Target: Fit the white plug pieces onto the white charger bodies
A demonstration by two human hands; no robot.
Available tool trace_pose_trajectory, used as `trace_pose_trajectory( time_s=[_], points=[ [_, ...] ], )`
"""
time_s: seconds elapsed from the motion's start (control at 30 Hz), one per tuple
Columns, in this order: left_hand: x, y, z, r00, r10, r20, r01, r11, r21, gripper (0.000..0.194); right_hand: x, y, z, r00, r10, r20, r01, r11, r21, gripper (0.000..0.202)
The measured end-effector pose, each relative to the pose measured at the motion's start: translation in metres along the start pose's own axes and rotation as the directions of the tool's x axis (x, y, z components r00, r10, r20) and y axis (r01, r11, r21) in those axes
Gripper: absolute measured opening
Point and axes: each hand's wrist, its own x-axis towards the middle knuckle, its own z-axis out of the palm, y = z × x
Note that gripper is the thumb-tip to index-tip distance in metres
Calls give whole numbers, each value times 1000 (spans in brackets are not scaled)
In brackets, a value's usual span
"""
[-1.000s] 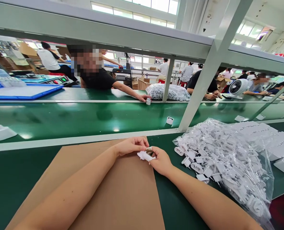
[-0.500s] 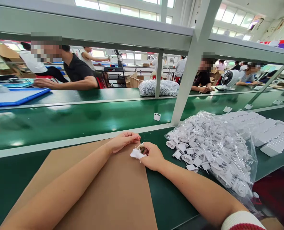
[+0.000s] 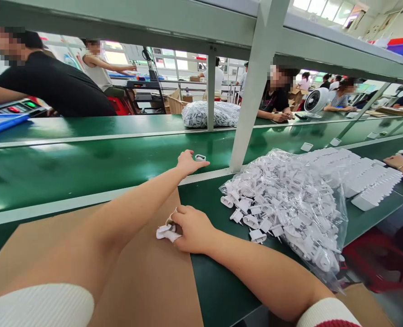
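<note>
Over the green conveyor belt, my left hand (image 3: 189, 163) is stretched out with thumb and fingers apart. A small white hollow plastic housing (image 3: 200, 157) stands on the belt between them; I cannot tell whether they touch it. Closer to me, my right hand (image 3: 194, 229) is closed on a crumpled white cloth (image 3: 169, 234), just above the brown cardboard sheet (image 3: 160, 272). Part of the cloth is hidden behind the fingers.
Right of my right hand, a clear plastic bag (image 3: 290, 200) spills small white plastic parts. Beyond it are rows of white housings (image 3: 375, 186) and another person's hand (image 3: 396, 161). A grey upright post (image 3: 249, 91) rises from the bench edge. Co-workers sit across the belt.
My left hand has left the spot beside my right hand and reached forward to the housing on the belt. The right hand keeps its grip on the cloth. The view has shifted.
</note>
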Motion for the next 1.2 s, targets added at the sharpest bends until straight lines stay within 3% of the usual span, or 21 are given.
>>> trace_pose_trajectory(
  time_s=[0.07,0.17,0.23,0.3,0.37,0.47,0.57,0.67,0.77,0.87,0.93,0.97,1.07,1.13,1.2],
  points=[
    [5,2,13,999,-7,-49,10,998,59,80,-2,1,1,999,-50,-16,50,999,-8,25],
    [5,-4,16,997,5,-71,2,996,94,58,-3,4,4,990,-129,-48,131,991,23,20],
    [-1,-12,4,997,45,-62,-40,995,89,46,-2,8,6,984,-125,-129,142,981,130,17],
    [-14,-23,-17,994,101,-42,-98,993,70,44,2,11,6,971,-9,-238,98,926,364,15],
    [-35,-37,-46,990,138,-18,-137,989,50,49,7,15,4,939,212,-269,21,748,663,25],
    [-83,-61,-97,991,130,32,-131,991,31,58,14,19,-6,886,455,-91,-90,360,929,34],
    [-139,-82,-138,973,145,182,-151,988,21,65,16,18,-16,870,483,102,-171,102,980,28],
    [-189,-96,-158,916,214,338,-224,975,-9,62,15,13,-18,873,452,186,-216,16,976,33],
    [-221,-102,-156,873,251,419,-220,968,-121,67,13,8,-12,883,440,160,-235,121,964,36],
    [-235,-105,-145,923,260,283,-216,960,-177,86,10,2,-7,909,415,49,-200,330,923,38],
    [-236,-105,-138,945,253,209,-221,961,-168,73,7,-5,-8,925,376,-54,-152,496,855,36],
    [-236,-106,-136,938,267,221,-230,957,-178,59,5,-9,-9,932,344,-116,-118,589,799,32],
    [-235,-107,-135,882,359,305,-286,922,-259,32,-1,-21,-16,945,159,-287,15,853,522,18],
    [-234,-108,-136,879,372,299,-288,913,-287,33,-6,-27,-19,947,7,-321,97,947,305,15],
    [-233,-109,-136,892,350,286,-268,919,-290,35,-8,-32,-19,941,-124,-315,173,976,133,17]
  ],
)
